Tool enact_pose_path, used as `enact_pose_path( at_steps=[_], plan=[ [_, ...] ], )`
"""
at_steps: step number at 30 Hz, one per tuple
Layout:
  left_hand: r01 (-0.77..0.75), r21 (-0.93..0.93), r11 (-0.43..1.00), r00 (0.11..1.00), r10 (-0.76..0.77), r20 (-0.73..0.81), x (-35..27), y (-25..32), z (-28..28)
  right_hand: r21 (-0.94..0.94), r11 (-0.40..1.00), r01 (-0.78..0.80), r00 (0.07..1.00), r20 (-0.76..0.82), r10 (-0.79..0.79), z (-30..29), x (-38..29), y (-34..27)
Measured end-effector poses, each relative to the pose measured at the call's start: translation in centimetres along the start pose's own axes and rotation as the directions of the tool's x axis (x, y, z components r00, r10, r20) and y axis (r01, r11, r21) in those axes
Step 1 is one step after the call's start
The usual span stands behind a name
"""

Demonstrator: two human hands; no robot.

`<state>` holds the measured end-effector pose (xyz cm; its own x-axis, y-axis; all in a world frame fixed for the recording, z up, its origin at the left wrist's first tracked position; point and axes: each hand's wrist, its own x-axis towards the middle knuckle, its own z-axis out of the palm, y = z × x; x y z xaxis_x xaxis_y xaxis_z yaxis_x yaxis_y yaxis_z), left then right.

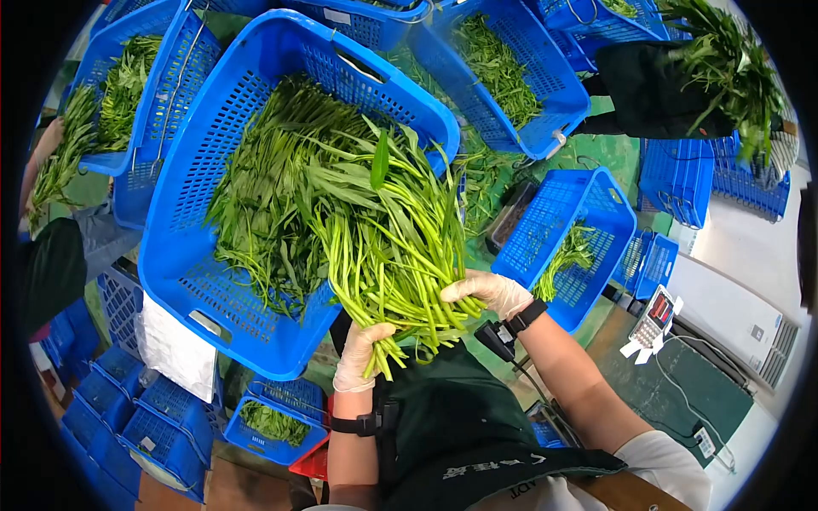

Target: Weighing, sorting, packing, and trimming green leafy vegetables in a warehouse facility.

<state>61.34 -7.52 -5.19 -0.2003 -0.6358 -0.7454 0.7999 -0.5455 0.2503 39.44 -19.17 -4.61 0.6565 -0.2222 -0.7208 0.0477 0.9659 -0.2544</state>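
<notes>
A large loose bundle of long-stemmed leafy greens, seemingly water spinach [390, 255], spans both my gloved hands. My left hand [361, 351] grips stems at the bundle's lower left end. Around the stems on the right side closes my right hand [489, 292]. The leafy tops lean over the near right rim of a big blue plastic crate [185, 211]. Inside that crate lies a thick heap of darker greens [275, 160], its leaves mostly lying one way. Part of the crate's near right rim is hidden behind the bundle.
Another crate of greens [498, 70] stands beyond. A smaller crate [575, 243] sits at right, near a scale display [652, 322]. Nested crates [140, 409] fill the lower left. Co-workers' hands hold greens at far left [70, 147] and upper right [735, 83]. Loose leaves [479, 185] litter the green floor.
</notes>
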Motion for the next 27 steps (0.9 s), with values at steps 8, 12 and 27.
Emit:
enact_pose_path(
  at_steps=[8,12,27],
  plan=[
    [-0.008,0.372,0.928,0.991,0.058,-0.123,0.2,0.1,3.0,-0.203,0.967,0.151,0.988,0.049,-0.144,1.5,0.9,0.9],
    [0.061,0.306,0.95,0.993,-0.087,0.074,-1.1,3.2,3.0,-0.171,0.985,-0.026,0.996,0.075,0.04,0.3,-0.5,-1.5],
    [0.185,0.33,0.926,0.979,-0.204,0.024,0.0,3.8,1.1,0.013,0.986,-0.164,0.985,0.06,0.163,-2.2,0.1,-1.9]
  ],
)
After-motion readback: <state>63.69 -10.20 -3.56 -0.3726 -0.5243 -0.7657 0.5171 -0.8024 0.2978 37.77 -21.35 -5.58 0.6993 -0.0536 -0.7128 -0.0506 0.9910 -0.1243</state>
